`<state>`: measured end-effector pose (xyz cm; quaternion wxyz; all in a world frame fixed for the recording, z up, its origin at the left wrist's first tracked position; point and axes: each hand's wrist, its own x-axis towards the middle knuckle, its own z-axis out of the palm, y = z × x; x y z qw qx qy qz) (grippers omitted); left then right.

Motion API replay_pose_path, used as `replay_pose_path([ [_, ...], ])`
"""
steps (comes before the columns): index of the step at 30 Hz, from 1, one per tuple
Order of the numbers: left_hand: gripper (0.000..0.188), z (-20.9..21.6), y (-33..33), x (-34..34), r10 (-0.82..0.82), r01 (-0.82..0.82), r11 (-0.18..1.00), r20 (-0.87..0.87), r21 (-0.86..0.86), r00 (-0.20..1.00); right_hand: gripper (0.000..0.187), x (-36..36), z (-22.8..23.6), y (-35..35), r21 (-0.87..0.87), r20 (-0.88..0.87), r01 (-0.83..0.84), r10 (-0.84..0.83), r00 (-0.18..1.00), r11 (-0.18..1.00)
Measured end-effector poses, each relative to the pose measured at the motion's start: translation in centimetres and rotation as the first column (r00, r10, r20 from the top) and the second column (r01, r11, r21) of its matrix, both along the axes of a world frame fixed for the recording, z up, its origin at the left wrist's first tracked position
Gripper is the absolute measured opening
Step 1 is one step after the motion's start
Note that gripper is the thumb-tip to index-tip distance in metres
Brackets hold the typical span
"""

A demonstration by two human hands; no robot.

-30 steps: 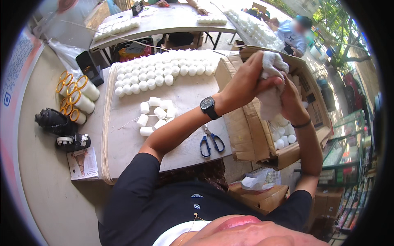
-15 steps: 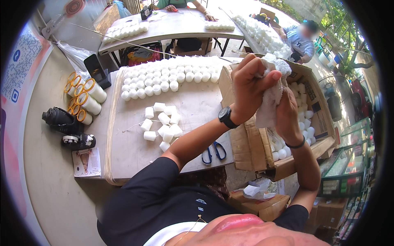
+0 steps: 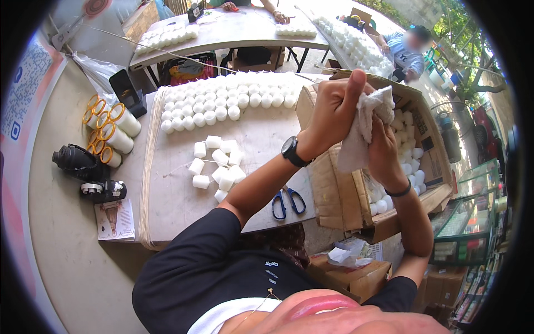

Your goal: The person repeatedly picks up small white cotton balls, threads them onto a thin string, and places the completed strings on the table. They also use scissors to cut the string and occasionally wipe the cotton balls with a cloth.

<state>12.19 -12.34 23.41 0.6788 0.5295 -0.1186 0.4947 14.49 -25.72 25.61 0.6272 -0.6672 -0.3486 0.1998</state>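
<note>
your left hand [image 3: 334, 114] and your right hand [image 3: 384, 150] are raised together right of centre in the frame, both closed around a crumpled white cloth [image 3: 361, 131] that is pinched between them, with the left thumb sticking up at the top. a black watch [image 3: 292, 151] sits on your left wrist and a dark band [image 3: 401, 191] on your right. the hands and cloth hang over an open cardboard box [image 3: 334, 195] at centre right, which holds small white cylinders [image 3: 409, 167] along its far side. to the left of the box, the worktop [image 3: 178, 211] carries long rows of white caps [image 3: 222, 100] near its upper edge and a loose cluster of white caps [image 3: 217, 164] lower down. blue-handled scissors [image 3: 288, 201] lie on the worktop just below your left forearm. at the left of the frame, rolls with orange rims [image 3: 108, 131] lie in a group, with a black tool [image 3: 83, 167] below them. in the upper right, another person in a blue top [image 3: 403, 50] sits by a second worktop [image 3: 245, 33] that is covered with more white pieces.
</note>
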Motion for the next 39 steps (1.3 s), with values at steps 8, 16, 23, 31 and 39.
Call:
replay_pose_path([
  [8, 0.037, -0.2, -0.1, -0.9, 0.372, -0.374, 0.927, 0.067, 0.022, 0.926, 0.034, -1.2, 0.1, 0.8, -0.015, 0.031, 0.002, -0.002, 1.000, 1.000],
  [16, 0.033, 0.0, -0.1, 0.6, 0.525, -0.535, 0.838, 0.111, 0.104, 0.844, 0.037, -0.8, -0.1, 0.9, 0.024, 0.250, 0.130, -0.132, 0.959, 0.991],
  [23, 0.041, 0.1, 0.5, 3.1, 0.610, -0.603, 0.773, 0.028, 0.199, 0.792, 0.036, 2.1, -0.3, 1.4, -0.098, 0.822, 0.503, -0.214, 0.527, 0.859],
  [31, 0.058, -1.6, 1.7, 2.8, 0.270, -0.106, 0.939, -0.509, 0.328, 0.817, 0.049, 5.4, 0.5, 0.8, -0.141, 0.928, 0.646, -0.127, 0.350, 0.751],
  [39, 0.049, -2.7, 3.1, 1.0, 0.091, 0.017, 0.966, -0.399, 0.259, 0.913, 0.041, 9.1, -0.2, -0.7, 0.037, 0.786, 0.139, -0.115, 0.608, 0.990],
])
